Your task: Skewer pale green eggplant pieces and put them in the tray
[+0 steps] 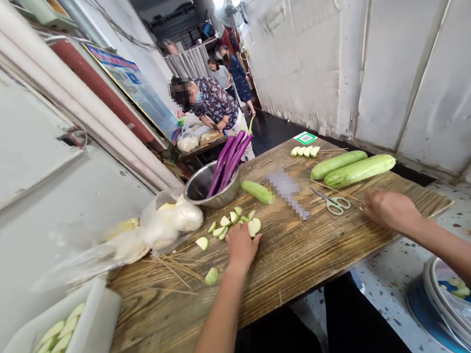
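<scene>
My left hand [241,247] rests on the wooden table [300,261] with its fingers curled over a heap of cut green squash pieces [230,223]. My right hand [387,209] lies further right on the table, knuckles up and fingers bent, just right of green-handled scissors [334,203]; whether it holds anything is hidden. Thin bamboo skewers [178,266] lie scattered left of my left hand. A half squash [257,191] and two whole pale green squashes [354,167] lie beyond.
A steel bowl [202,188] holds purple eggplants [230,158]. A plastic bag [167,221] lies at the left. A white tray [84,344] holds sliced pieces. A metal basin [455,303] sits on the floor at right. People stand at another table in the background.
</scene>
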`<action>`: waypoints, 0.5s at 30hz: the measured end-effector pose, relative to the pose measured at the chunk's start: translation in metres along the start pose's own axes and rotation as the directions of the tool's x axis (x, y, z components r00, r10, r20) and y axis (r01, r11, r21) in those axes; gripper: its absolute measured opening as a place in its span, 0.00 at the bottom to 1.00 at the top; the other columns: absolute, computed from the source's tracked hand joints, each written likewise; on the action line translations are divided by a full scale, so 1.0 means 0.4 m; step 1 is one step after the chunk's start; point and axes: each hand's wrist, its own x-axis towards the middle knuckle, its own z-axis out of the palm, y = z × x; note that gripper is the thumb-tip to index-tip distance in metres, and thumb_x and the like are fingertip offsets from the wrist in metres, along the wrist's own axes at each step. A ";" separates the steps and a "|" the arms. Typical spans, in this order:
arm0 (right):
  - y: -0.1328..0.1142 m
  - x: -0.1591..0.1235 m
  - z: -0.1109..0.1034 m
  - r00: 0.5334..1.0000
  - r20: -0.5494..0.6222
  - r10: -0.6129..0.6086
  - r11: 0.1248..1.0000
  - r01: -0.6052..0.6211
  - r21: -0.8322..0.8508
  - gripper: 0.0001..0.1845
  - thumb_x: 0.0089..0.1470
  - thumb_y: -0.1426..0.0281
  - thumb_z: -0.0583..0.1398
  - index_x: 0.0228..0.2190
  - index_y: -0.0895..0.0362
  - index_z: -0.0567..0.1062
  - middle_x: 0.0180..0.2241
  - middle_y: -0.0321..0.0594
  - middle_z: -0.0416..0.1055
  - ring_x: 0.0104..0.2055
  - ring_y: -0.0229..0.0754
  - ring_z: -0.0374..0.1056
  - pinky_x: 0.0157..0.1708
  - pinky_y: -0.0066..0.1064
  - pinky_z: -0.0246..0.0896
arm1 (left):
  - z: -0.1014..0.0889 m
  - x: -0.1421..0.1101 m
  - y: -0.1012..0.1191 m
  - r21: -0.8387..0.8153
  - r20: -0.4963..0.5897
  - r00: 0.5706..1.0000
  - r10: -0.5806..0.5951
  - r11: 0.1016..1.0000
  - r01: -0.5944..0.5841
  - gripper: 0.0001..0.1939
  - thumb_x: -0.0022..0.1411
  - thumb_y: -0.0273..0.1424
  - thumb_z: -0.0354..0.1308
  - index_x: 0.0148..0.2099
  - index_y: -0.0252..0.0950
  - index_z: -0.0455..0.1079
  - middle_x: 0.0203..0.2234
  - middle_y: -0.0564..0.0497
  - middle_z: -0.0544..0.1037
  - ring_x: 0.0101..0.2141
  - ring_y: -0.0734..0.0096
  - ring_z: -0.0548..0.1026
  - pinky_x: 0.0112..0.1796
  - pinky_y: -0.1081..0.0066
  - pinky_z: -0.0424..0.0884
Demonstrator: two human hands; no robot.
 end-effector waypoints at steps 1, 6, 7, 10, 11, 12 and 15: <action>-0.002 -0.014 -0.006 1.000 -0.031 -0.004 0.999 0.005 0.045 0.05 0.49 0.71 0.54 0.25 0.60 0.68 0.24 0.45 0.70 0.25 0.42 0.67 0.24 0.29 0.53 | 0.000 0.006 0.003 0.030 0.030 0.999 -0.017 0.999 0.016 0.17 0.53 0.35 0.56 0.44 0.32 0.68 0.39 0.39 0.71 0.43 0.54 0.67 0.45 0.61 0.59; -0.076 -0.107 -0.017 0.998 -0.070 0.005 0.789 0.039 0.613 0.01 0.43 0.73 0.54 0.24 0.55 0.65 0.21 0.32 0.66 0.22 0.35 0.63 0.25 0.26 0.55 | 0.003 0.014 -0.014 0.030 0.114 0.991 -0.073 0.997 0.070 0.12 0.48 0.21 0.53 0.38 0.30 0.70 0.35 0.39 0.71 0.40 0.58 0.68 0.42 0.66 0.60; -0.105 -0.127 -0.015 0.999 -0.027 -0.024 0.698 0.036 0.715 0.01 0.43 0.72 0.54 0.24 0.55 0.65 0.21 0.32 0.66 0.22 0.35 0.63 0.25 0.25 0.55 | 0.004 0.013 -0.020 0.015 0.113 0.991 -0.073 0.997 0.072 0.13 0.48 0.20 0.53 0.38 0.30 0.70 0.35 0.38 0.71 0.40 0.58 0.68 0.42 0.66 0.61; -0.208 -0.180 -0.006 0.984 0.100 -0.148 0.397 -0.033 0.917 0.01 0.43 0.72 0.53 0.24 0.56 0.64 0.21 0.32 0.66 0.23 0.34 0.62 0.23 0.24 0.55 | 0.005 0.004 -0.040 -0.042 0.098 0.993 -0.069 0.996 0.073 0.15 0.48 0.21 0.54 0.41 0.31 0.70 0.37 0.38 0.71 0.42 0.58 0.68 0.43 0.66 0.61; -0.243 -0.194 -0.003 0.977 0.113 -0.180 0.302 -0.054 0.952 0.02 0.44 0.71 0.53 0.24 0.56 0.64 0.21 0.32 0.66 0.23 0.34 0.61 0.23 0.24 0.55 | 0.006 0.000 -0.048 -0.062 0.092 0.993 -0.071 0.995 0.076 0.15 0.49 0.22 0.55 0.41 0.31 0.70 0.38 0.39 0.72 0.42 0.58 0.67 0.43 0.66 0.61; -0.276 -0.207 0.000 0.971 0.122 -0.208 0.220 -0.075 0.973 0.04 0.46 0.69 0.54 0.27 0.56 0.65 0.20 0.32 0.65 0.22 0.33 0.61 0.22 0.24 0.54 | 0.007 -0.005 -0.055 -0.074 0.087 0.994 -0.070 0.994 0.076 0.14 0.49 0.23 0.56 0.41 0.32 0.70 0.38 0.40 0.72 0.43 0.58 0.68 0.43 0.66 0.61; -0.355 -0.237 0.007 0.945 0.188 -0.267 0.061 -0.179 0.982 0.15 0.54 0.61 0.51 0.37 0.59 0.68 0.20 0.31 0.64 0.17 0.30 0.53 0.17 0.22 0.47 | 0.012 -0.035 -0.073 -0.223 0.060 0.991 -0.122 0.966 0.132 0.13 0.48 0.27 0.60 0.40 0.35 0.70 0.33 0.46 0.73 0.38 0.62 0.70 0.40 0.66 0.63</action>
